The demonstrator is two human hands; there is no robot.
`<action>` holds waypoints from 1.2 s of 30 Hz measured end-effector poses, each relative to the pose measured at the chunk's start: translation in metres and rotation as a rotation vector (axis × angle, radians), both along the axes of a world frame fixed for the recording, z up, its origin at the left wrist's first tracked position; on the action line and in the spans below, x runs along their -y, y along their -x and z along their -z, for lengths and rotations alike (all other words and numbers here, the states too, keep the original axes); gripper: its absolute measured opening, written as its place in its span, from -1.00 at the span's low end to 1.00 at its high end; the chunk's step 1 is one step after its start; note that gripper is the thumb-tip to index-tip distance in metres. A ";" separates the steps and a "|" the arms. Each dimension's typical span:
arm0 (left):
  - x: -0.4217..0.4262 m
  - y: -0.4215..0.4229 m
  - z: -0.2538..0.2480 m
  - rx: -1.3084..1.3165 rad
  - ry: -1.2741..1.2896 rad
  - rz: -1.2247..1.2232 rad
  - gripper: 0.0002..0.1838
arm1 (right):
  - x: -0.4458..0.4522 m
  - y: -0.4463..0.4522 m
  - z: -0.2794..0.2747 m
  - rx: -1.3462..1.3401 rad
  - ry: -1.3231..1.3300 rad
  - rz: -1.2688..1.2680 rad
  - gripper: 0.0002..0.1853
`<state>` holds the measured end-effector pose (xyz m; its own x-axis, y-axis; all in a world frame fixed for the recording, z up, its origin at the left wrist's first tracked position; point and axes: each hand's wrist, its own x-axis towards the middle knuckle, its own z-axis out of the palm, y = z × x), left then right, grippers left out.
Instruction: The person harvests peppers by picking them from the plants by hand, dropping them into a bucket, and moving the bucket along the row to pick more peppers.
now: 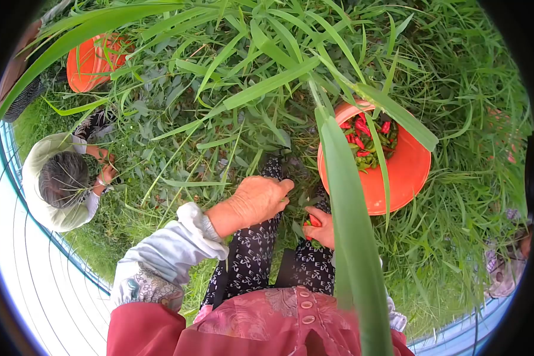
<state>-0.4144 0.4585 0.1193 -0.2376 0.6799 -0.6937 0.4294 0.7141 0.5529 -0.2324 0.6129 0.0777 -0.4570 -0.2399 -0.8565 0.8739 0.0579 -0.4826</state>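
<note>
My left hand (256, 200) is closed, its fingers curled together above my left knee; whatever may be inside it is hidden. Close by on the right, my right hand (323, 230) is wrapped round some red chili peppers (314, 221), partly covered by its fingers. An orange bucket (406, 178) stands tilted in the grass just beyond my right hand. Inside lie red and green chili peppers (361, 135). A broad grass blade (353, 219) hangs very near the camera and hides part of my right hand and the bucket.
Leafy plants (178, 118) and long grass surround my legs. A co-worker (59, 178) crouches at the left, hands among the plants. Behind that person sits another orange bucket (80, 68). At the right edge, another person (507, 270) is partly visible.
</note>
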 end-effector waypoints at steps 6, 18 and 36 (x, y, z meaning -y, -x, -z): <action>-0.064 -0.029 0.020 0.022 -0.300 -0.396 -0.77 | 0.043 -0.048 0.092 -0.281 -0.100 -0.299 -0.34; -0.168 -0.061 0.051 0.380 -0.348 -0.304 -0.78 | -0.020 -0.044 0.040 -0.087 0.009 0.794 -0.65; -0.034 0.179 0.060 -0.983 -0.302 -0.200 -0.48 | -0.067 0.000 0.066 0.045 -0.306 1.351 -0.52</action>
<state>-0.5930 0.4928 0.0593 -0.7322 0.6787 0.0581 0.6753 0.7122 0.1915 -0.2325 0.6796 0.0121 -0.1527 0.5602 -0.8141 0.3509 -0.7394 -0.5746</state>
